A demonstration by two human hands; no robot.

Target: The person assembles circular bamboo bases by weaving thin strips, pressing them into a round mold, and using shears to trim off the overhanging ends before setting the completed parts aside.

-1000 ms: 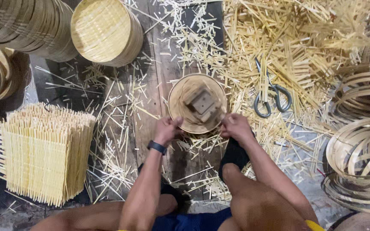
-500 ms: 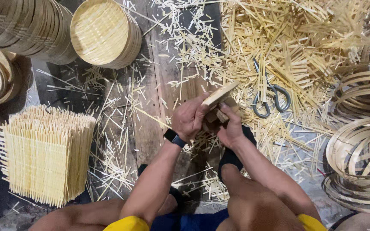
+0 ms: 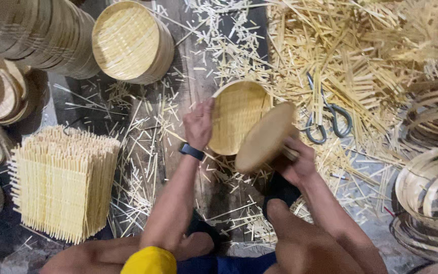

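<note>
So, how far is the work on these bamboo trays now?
Done: finished round trays stacked at top left. In hand: the left hand holds a woven tray, and the right hand holds a round wooden disc. Left: bundled sticks and empty hoops.

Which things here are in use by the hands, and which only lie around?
In use:
- left hand on the woven bamboo tray
- right hand holding the round wooden disc

Lying about:
- scissors
- stack of cut sticks
- finished basket
- bamboo hoops
- loose splints
</note>
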